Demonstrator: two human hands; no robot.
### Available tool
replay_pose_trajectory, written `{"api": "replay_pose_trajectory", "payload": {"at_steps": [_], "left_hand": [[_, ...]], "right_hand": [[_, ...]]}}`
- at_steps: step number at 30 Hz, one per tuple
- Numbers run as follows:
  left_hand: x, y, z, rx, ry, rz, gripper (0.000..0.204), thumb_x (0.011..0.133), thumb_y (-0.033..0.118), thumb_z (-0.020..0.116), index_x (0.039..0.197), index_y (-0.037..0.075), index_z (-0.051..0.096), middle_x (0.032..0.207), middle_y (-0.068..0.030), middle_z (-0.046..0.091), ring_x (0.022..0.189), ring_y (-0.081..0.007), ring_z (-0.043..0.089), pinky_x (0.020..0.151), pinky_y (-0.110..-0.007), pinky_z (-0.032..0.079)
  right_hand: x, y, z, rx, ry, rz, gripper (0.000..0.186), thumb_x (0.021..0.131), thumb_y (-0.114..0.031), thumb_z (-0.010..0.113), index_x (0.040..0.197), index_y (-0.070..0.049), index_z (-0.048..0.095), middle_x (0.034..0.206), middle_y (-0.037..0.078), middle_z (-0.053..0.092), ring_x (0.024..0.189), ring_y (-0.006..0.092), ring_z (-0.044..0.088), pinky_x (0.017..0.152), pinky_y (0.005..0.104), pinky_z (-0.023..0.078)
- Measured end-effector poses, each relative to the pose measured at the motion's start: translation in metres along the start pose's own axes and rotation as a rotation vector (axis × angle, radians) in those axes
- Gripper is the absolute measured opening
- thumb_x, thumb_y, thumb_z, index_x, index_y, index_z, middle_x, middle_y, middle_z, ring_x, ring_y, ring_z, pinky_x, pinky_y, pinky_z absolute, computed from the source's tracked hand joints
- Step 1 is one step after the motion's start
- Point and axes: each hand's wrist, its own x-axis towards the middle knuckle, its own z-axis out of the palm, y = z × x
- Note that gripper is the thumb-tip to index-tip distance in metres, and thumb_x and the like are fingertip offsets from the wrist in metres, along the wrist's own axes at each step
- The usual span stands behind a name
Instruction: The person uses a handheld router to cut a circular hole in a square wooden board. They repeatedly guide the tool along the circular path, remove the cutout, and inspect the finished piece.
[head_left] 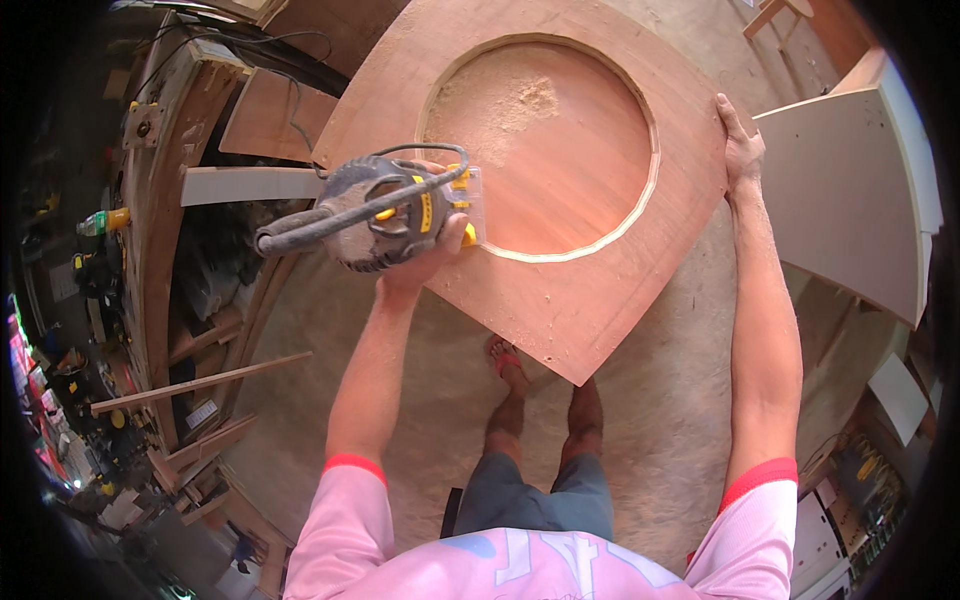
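My left hand [440, 240] grips a dust-covered dark grey and yellow power router [365, 200] with a clear base and a cord. The router rests at the left rim of a large circular cut [640, 200] in a square plywood board [575, 310]. Inside the circle, pale sawdust [525, 100] lies on the wood. My right hand [742, 150] is wrapped on the right edge of the board, thumb and fingers partly hidden.
A wooden shelving frame [160, 260] with boards and tools runs along the left. A grey-white panel piece [840, 200] stands at the right, and a wooden stool [780, 20] is at the top right. My legs and sandalled foot are below the board on the concrete floor [670, 420].
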Motion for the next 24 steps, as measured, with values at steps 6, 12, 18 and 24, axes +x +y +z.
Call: {"api": "replay_pose_trajectory", "payload": {"at_steps": [6, 12, 18, 24], "left_hand": [[0.030, -0.008, -0.005, -0.096, 0.121, -0.014, 0.046, 0.085, 0.012, 0.080, 0.122, 0.002, 0.054, 0.123, -0.0127, 0.060, 0.109, -0.0193, 0.061, 0.096, -0.034, 0.052], [0.051, -0.017, -0.007, -0.068, 0.151, 0.005, 0.051, 0.085, 0.017, 0.081, 0.124, 0.001, 0.052, 0.122, -0.0141, 0.063, 0.109, -0.0211, 0.063, 0.097, -0.036, 0.053], [0.072, -0.033, -0.004, -0.102, 0.308, 0.014, 0.057, 0.082, 0.006, 0.082, 0.130, 0.002, 0.052, 0.120, -0.0096, 0.063, 0.109, -0.0196, 0.065, 0.097, -0.036, 0.055], [0.105, -0.048, 0.006, -0.104, 0.341, 0.036, 0.069, 0.081, 0.007, 0.084, 0.138, 0.004, 0.044, 0.127, -0.0116, 0.060, 0.112, -0.0222, 0.064, 0.102, -0.038, 0.054]], "right_hand": [[-0.014, -0.008, 0.003, -0.124, 0.025, -0.088, 0.098, 0.081, -0.047, 0.088, 0.137, 0.021, 0.044, 0.131, 0.023, 0.057, 0.115, 0.0216, 0.059, 0.095, 0.0327, 0.053], [-0.010, -0.005, 0.005, -0.181, 0.099, -0.146, 0.094, 0.081, -0.046, 0.087, 0.133, 0.021, 0.048, 0.129, 0.024, 0.059, 0.115, 0.0232, 0.060, 0.095, 0.0352, 0.053], [-0.008, -0.006, -0.004, -0.176, -0.014, -0.080, 0.106, 0.078, -0.048, 0.089, 0.140, 0.021, 0.037, 0.134, 0.025, 0.055, 0.121, 0.0262, 0.058, 0.100, 0.0358, 0.052], [-0.006, -0.002, -0.002, -0.396, 0.116, -0.180, 0.118, 0.075, -0.058, 0.087, 0.142, 0.023, 0.033, 0.136, 0.027, 0.054, 0.125, 0.0291, 0.057, 0.102, 0.0376, 0.050]]}}
